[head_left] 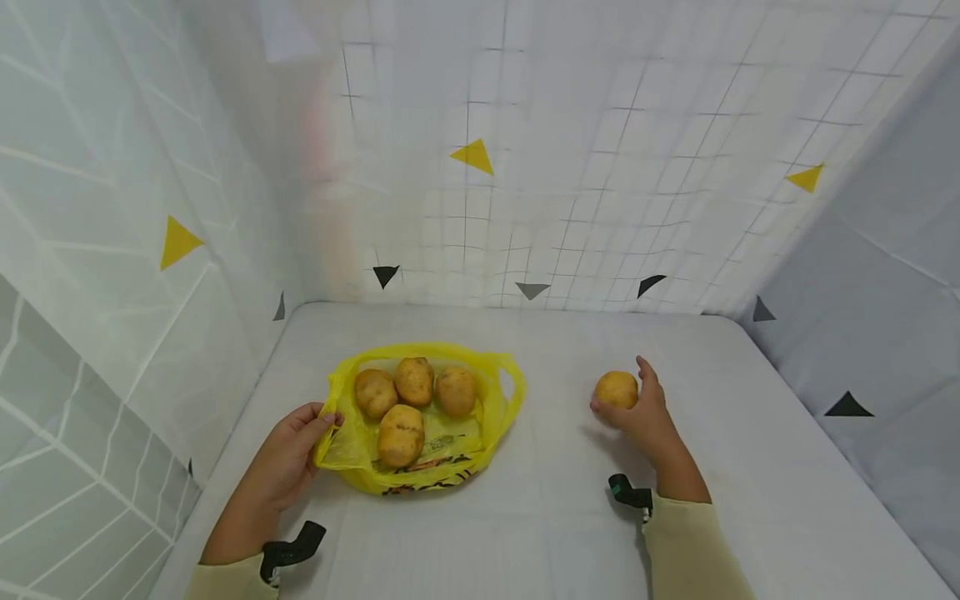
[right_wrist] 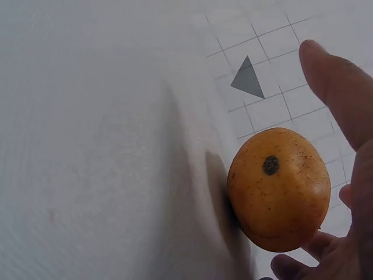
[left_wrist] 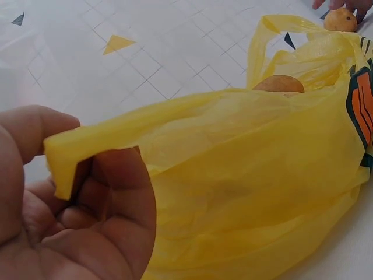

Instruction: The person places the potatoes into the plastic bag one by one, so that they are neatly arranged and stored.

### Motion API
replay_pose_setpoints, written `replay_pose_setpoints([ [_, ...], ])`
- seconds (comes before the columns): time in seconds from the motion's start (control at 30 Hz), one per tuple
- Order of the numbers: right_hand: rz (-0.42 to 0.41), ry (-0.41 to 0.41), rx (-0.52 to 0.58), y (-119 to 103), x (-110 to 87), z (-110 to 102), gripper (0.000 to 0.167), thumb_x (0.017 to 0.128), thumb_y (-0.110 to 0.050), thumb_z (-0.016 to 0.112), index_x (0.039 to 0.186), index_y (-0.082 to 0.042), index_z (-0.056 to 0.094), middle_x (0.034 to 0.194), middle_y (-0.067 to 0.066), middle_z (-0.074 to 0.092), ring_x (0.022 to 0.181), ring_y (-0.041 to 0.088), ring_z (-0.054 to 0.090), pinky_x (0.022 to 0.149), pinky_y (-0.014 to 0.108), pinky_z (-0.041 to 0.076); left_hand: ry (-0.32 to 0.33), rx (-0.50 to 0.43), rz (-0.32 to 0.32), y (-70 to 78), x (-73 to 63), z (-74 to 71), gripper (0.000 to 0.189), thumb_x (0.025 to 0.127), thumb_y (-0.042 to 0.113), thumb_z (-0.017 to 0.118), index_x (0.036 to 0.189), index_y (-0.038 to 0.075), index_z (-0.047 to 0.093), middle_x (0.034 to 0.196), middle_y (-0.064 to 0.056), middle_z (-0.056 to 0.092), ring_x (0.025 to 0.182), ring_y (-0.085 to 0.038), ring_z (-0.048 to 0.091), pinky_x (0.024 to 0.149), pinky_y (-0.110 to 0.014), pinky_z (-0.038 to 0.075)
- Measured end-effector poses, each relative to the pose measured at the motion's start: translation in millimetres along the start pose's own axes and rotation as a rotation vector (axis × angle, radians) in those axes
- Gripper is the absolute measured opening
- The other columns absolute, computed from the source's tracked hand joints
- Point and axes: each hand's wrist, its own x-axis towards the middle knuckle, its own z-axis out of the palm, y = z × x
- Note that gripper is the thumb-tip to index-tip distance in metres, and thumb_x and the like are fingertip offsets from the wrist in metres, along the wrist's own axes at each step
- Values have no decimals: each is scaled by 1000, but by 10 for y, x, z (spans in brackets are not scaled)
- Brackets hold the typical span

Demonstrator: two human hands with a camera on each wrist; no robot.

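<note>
A yellow plastic bag (head_left: 480,454) stands on the table at centre left, its mouth spread and several potatoes (head_left: 401,436) visible inside. My left hand (head_left: 288,454) pinches the bag's left rim between thumb and fingers. In the left wrist view, the edge of the bag (left_wrist: 250,169) folds over the curled fingers. Off to the right, a single potato (head_left: 617,389) lies on the table. Around its right and near sides is my right hand (head_left: 651,421), thumb and fingers spread apart. The right wrist view shows a dark spot on this potato (right_wrist: 280,189) and one raised finger (right_wrist: 332,81) clear of it.
A white sheet covers the table (head_left: 540,533). Behind it rises a pale gridded curtain (head_left: 555,167) with yellow and dark triangles, and more sheeting hangs at both sides. One handle loop (head_left: 517,387) of the bag stands up on its right side.
</note>
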Motion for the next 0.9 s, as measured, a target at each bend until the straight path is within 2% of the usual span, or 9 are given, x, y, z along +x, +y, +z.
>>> replay_pose_setpoints([
  [0.2, -8, -21, -19, 67, 36, 19, 123, 87, -50, 84, 168, -23, -4, 167, 26, 20, 135, 45, 42, 110, 62, 42, -10, 0, 10, 6, -3, -1, 17, 112, 24, 52, 113, 8, 59, 106, 4, 63, 95, -7, 64, 83, -22, 60],
  [0.3, 1, -18, -43, 87, 48, 22, 117, 89, -49, 82, 169, -17, 3, 161, 27, 29, 129, 43, 47, 104, 58, 46, -6, 5, 5, 4, -5, 4, 18, 112, 25, 53, 114, 8, 59, 105, 4, 63, 95, -7, 64, 83, -22, 60],
  [0.5, -8, 20, -92, 93, 51, 30, 106, 93, -44, 78, 167, -11, 12, 158, 29, 34, 129, 44, 47, 104, 60, 45, -13, -3, 7, -2, 0, 4, 18, 112, 24, 53, 114, 8, 59, 106, 4, 63, 96, -7, 64, 83, -22, 60],
  [0.9, 14, 45, -96, 80, 52, 52, 105, 92, -46, 78, 167, -11, 14, 160, 28, 34, 133, 45, 45, 108, 64, 43, -1, 6, -6, -5, 3, 7, 20, 111, 26, 54, 114, 7, 59, 105, 3, 63, 95, -8, 64, 83, -22, 60],
])
